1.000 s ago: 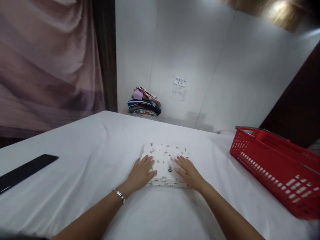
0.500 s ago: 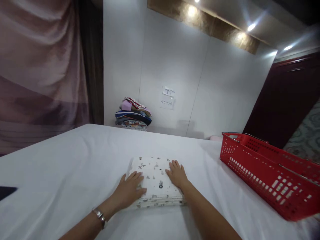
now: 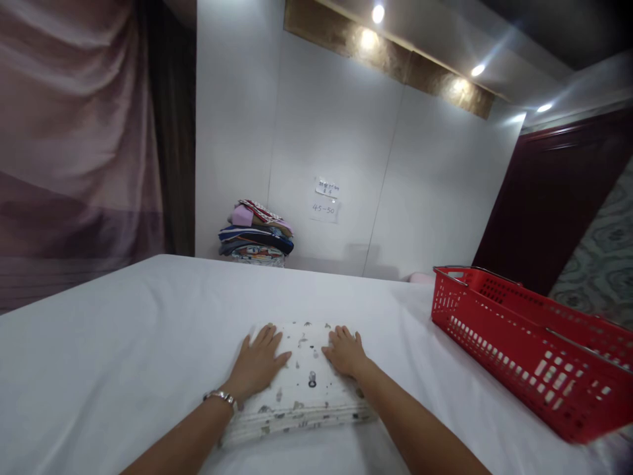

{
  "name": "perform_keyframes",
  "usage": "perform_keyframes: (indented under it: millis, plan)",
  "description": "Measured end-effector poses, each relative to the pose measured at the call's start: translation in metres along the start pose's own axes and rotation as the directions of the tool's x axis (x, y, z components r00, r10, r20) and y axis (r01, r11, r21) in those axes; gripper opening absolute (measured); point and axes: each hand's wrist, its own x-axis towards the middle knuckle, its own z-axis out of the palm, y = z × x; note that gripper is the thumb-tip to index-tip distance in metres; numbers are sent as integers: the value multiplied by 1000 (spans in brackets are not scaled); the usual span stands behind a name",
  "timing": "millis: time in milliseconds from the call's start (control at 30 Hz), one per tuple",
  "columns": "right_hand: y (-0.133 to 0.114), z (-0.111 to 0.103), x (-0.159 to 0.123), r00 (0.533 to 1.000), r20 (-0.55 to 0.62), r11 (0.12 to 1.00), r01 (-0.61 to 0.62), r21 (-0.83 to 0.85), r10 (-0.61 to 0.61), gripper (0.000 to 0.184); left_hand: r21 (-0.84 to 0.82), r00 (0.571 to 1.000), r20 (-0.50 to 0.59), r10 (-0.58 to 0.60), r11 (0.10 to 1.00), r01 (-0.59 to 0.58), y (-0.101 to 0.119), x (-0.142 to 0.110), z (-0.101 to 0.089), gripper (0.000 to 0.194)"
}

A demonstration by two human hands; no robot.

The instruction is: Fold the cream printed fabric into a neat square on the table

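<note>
A folded white cloth (image 3: 301, 386) with small grey and brown printed figures lies on the white-covered table (image 3: 123, 356) in front of me. Several folded layers show along its near edge. My left hand (image 3: 258, 363) rests flat on its left side, fingers spread and thumb pointing inward. On the far right part of the cloth lies my right hand (image 3: 346, 351), palm down with its fingers stretched out. Neither hand grips anything. A silver bracelet (image 3: 221, 398) circles my left wrist.
A red plastic basket (image 3: 524, 343) with metal handles stands at the right. Behind the table's far edge, a pile of folded fabrics (image 3: 257, 234) rises against the white wall (image 3: 336, 119), which carries paper notes (image 3: 324, 210). A pinkish curtain (image 3: 74, 132) hangs at the left.
My view has tilted up, and the black flat object at the left has left the frame. My left hand has slid farther up the cloth; my right hand stays on its far right.
</note>
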Motion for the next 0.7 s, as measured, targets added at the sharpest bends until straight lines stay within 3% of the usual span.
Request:
perform_keyframes:
  millis: [100, 200, 333, 467, 633, 700]
  plan:
    - [-21, -23, 10, 994, -87, 997, 68, 34, -64, 63, -1, 1000, -21, 2, 1000, -2, 0, 2, 1, 57]
    - [-36, -26, 21, 964, -198, 977, 198, 81, -179, 66, 16, 1000, -28, 6, 1000, -6, -3, 3, 6, 57]
    - [-34, 5, 28, 976, -68, 972, 212, 97, -206, 67, 63, 999, -29, 16, 998, -14, -7, 5, 12, 56]
    - [-26, 28, 30, 976, -93, 974, 207, 92, -199, 65, 67, 998, -48, 27, 997, -24, -6, 5, 11, 56]
    - [-27, 20, 27, 980, -62, 971, 197, 132, -190, 63, 58, 999, -40, 36, 998, -33, -2, 4, 6, 55]
    - [-29, 11, 25, 985, -53, 952, 171, 253, -163, 61, 57, 997, -61, 47, 997, -44, -1, 4, 5, 52]
